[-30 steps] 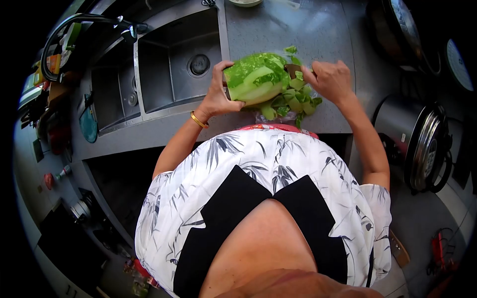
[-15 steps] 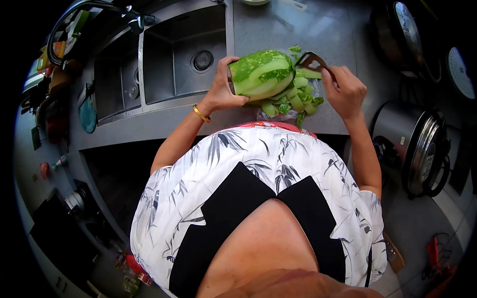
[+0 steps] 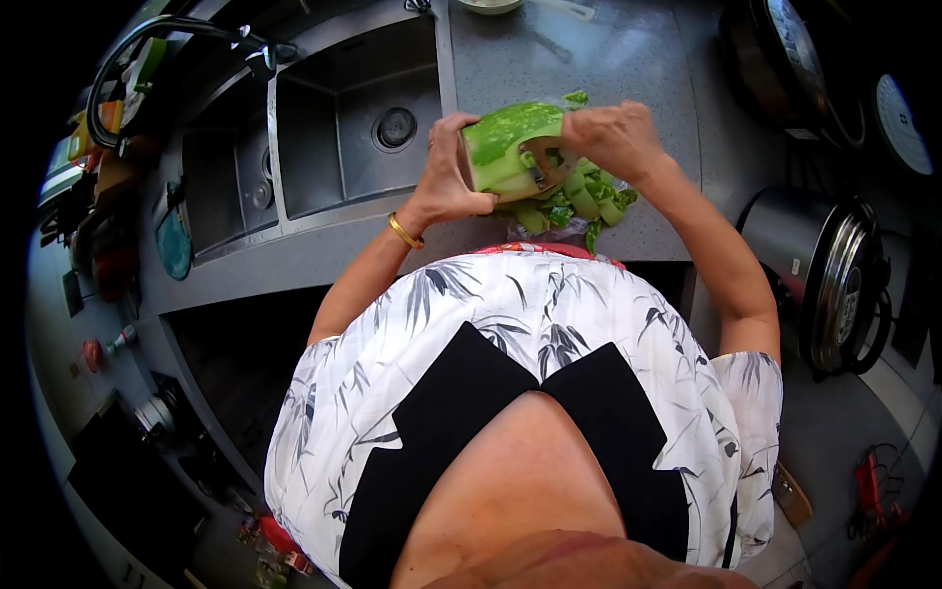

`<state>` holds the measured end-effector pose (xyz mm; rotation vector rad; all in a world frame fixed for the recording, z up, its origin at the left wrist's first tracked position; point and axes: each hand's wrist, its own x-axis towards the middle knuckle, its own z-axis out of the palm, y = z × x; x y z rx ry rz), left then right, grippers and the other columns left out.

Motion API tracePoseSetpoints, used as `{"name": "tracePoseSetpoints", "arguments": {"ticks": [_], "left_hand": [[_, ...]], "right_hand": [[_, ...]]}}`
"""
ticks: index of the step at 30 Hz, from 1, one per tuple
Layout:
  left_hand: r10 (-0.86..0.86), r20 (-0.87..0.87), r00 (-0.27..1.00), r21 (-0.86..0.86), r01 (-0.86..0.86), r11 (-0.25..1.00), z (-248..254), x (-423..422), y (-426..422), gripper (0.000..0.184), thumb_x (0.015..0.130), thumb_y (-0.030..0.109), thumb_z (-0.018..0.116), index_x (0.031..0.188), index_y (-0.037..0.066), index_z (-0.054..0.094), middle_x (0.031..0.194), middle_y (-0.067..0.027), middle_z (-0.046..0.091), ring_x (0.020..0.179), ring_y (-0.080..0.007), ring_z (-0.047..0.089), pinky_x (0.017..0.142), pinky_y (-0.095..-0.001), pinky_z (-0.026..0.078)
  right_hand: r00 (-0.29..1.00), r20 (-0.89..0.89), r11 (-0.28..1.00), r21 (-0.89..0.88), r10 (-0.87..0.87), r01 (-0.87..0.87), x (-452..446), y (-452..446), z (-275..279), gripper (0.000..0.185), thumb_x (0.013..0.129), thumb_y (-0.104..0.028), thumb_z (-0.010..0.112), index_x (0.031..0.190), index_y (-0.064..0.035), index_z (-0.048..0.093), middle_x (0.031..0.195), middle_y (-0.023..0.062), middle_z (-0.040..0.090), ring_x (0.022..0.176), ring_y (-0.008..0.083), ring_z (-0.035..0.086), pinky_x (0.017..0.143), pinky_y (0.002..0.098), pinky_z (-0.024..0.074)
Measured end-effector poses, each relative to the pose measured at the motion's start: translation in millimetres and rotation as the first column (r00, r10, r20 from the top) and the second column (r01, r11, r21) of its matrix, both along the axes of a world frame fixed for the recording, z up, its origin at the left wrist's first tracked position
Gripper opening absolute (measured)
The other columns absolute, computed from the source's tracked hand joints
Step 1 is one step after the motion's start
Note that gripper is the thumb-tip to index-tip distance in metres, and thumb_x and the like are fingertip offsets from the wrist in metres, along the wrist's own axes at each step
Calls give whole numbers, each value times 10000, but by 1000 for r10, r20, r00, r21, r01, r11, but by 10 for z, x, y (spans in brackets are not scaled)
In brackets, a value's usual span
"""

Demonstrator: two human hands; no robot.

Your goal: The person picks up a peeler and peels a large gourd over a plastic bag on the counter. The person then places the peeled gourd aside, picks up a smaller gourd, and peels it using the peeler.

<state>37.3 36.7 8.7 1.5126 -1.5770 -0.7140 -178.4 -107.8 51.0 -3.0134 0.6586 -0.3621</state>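
Observation:
A winter melon [image 3: 512, 128] with mottled green skin and pale peeled strips lies on its side on the counter. My left hand [image 3: 446, 179] is closed around its left end, thumb low and fingers at the top. In my right hand [image 3: 620, 137] is a peeler [image 3: 538, 169], its blade end against the front side of the melon and its handle mostly hidden by my fingers. Green peelings [image 3: 591, 199] are heaped beside and below the melon's right end, partly on clear plastic.
A double steel sink [image 3: 355, 118] with a black faucet [image 3: 186, 24] is to the left. A pale bowl [image 3: 491, 5] stands at the far counter edge. Cookers, including a steel one [image 3: 834, 285], are on the right. A teal cloth [image 3: 175, 240] hangs left of the sink.
My right hand has moved left with the peeler, from beyond the melon's right end onto its front side. My left hand keeps its hold, and the melon appears turned slightly.

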Motion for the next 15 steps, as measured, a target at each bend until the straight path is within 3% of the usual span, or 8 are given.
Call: {"name": "tracePoseSetpoints", "arguments": {"ticks": [2,4,7,10,15], "left_hand": [[8,26,1000,-31,-7,1000,-23,-40,-24,879,453,234,741,1226,52,365,1142,-134,421,1129,-305,392,1009,-394,293],[42,61,997,-67,-38,997,-76,-64,-32,882,465,221,747,1240,67,355,1147,-118,417,1142,-281,397,991,-388,335],[59,-274,960,67,-42,997,-189,-2,64,892,491,182,754,1268,85,327,1159,-96,406,1127,-232,426,925,-359,421],[45,-293,955,92,-18,996,-320,172,87,896,512,147,753,1285,92,304,1162,-80,396,1097,-197,453,859,-323,469],[32,-285,958,142,10,990,-156,142,52,895,506,152,745,1284,88,307,1162,-81,396,1065,-199,480,881,-333,452]], "right_hand": [[985,142,978,195,-101,72,-177,-143,-202,296,847,-210,531,565,-127,569,522,49,575,492,214,603,453,352,458],[953,136,941,245,-271,232,-426,-312,-346,367,870,-281,510,552,-103,559,511,74,552,498,255,593,464,369,464],[960,37,955,-98,-277,279,-1010,-591,-681,379,865,-307,526,548,-103,567,528,75,561,494,264,584,469,376,462],[926,46,928,12,-374,374,-959,-498,-581,371,864,-302,535,552,-109,589,547,72,582,495,251,591,474,384,462],[934,261,968,136,-242,213,-478,-230,-134,344,864,-272,539,554,-129,585,512,29,567,471,239,575,464,355,460]]}}
